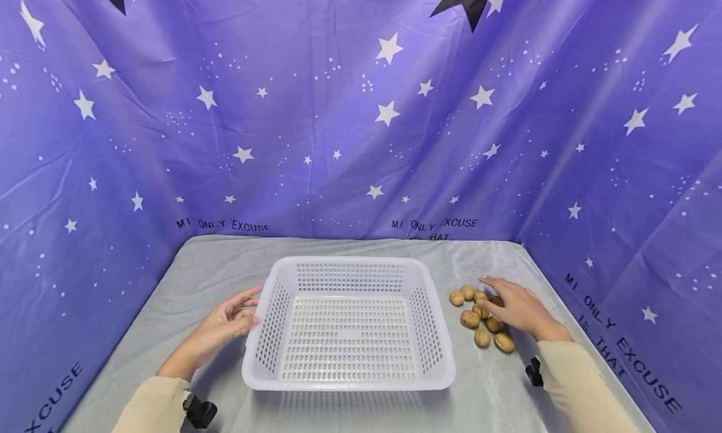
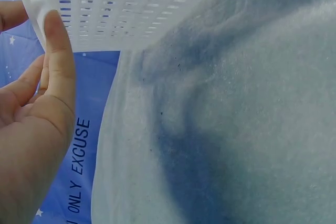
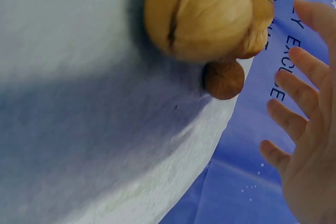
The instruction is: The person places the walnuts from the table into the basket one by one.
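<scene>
A white plastic basket (image 1: 348,386) with slotted walls and floor stands on the grey cloth between the hands. My left hand (image 1: 222,326) is at its left side, fingertips right at the outer rim and fingers loosely extended. In the left wrist view, the thumb (image 2: 60,61) overlaps the edge of the basket (image 2: 100,9). My right hand (image 1: 521,307) hovers over the right part of a pile of walnuts (image 1: 470,319), partly hiding a few. In the right wrist view, its fingers (image 3: 299,90) are spread, with walnuts (image 3: 199,17) beside them and nothing held.
Grey cloth (image 1: 220,264) covers the table. Purple curtains (image 1: 338,138) with white stars enclose the back and both sides. A small black device (image 1: 200,411) sits at the left wrist, another (image 1: 533,371) at the right wrist.
</scene>
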Available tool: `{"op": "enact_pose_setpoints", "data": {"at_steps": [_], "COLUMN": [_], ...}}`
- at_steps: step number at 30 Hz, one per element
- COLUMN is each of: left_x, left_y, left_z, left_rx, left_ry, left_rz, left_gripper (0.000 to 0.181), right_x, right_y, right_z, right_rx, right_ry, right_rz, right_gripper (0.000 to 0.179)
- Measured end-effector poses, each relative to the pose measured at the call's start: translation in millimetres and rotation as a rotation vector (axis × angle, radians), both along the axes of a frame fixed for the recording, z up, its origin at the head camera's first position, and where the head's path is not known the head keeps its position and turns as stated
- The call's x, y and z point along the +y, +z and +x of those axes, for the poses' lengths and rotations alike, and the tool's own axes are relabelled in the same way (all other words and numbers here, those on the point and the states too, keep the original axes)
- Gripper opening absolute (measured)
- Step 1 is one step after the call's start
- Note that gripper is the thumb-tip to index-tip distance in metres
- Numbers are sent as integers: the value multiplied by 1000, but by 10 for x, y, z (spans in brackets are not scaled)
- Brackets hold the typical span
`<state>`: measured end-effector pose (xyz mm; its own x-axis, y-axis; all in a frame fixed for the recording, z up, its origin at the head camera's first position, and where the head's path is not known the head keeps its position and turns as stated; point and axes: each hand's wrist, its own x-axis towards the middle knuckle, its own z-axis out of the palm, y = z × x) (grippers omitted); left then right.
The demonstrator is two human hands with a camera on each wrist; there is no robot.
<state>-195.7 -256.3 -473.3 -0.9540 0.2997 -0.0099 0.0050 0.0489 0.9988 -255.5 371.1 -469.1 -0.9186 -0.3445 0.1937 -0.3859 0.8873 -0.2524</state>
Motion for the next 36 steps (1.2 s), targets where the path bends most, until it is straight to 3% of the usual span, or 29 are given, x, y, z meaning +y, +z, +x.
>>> {"op": "enact_pose_setpoints", "data": {"at_steps": [7, 14, 21, 30, 36], "left_x": [-8, -21, -37, -42, -46], "left_y": [-15, -4, -17, -36, -29], "left_z": [2, 9, 9, 7, 5], "left_rx": [-14, -7, -3, -1, -9], "left_ry": [-21, -46, -65, -85, -85], "left_rz": [71, 92, 86, 100, 86], "left_gripper": [74, 73, 71, 71, 72], "right_x": [-93, -174, -227, -241, -241], "right_y": [-44, -45, -24, 4, 166], "right_z": [-187, -339, -402, -403, -383], "right_rx": [-21, -105, -207, -198, -142], "right_ry": [28, 34, 68, 76, 100], "right_rz": [1, -11, -57, -69, -75], "right_gripper": [50, 49, 45, 37, 37]}}
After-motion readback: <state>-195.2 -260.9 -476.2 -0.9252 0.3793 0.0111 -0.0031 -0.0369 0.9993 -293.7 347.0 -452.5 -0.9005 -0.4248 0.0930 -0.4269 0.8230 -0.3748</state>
